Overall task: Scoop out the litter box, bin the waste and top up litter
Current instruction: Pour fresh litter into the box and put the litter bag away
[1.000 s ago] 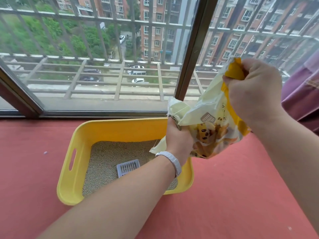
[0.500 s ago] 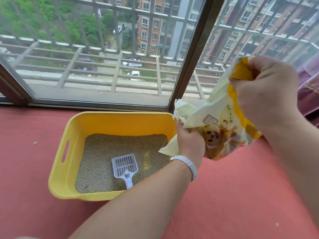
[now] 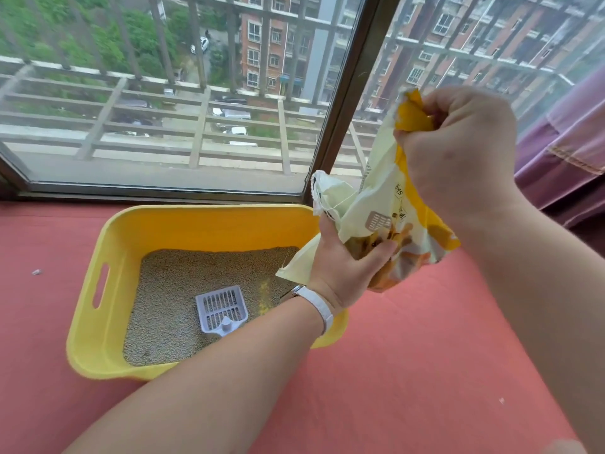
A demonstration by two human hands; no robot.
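A yellow litter box sits on the red surface under the window, with grey-beige litter spread inside. A white slotted scoop lies on the litter, handle toward me. Above the box's right end I hold a pale yellow litter bag printed with a dog picture, tilted mouth-down toward the box. My left hand grips the bag low near its mouth. My right hand grips the bunched upper end. A small patch of yellow grains lies on the litter under the bag's mouth.
A large barred window and its dark frame stand right behind the box. A purple curtain hangs at the right. The red cloth surface stretches around the box, with a small scrap at the left.
The view has shifted so more of the box and the scoop show. Yellow grains have appeared on the litter below the bag's mouth. Both hands keep their hold on the bag.
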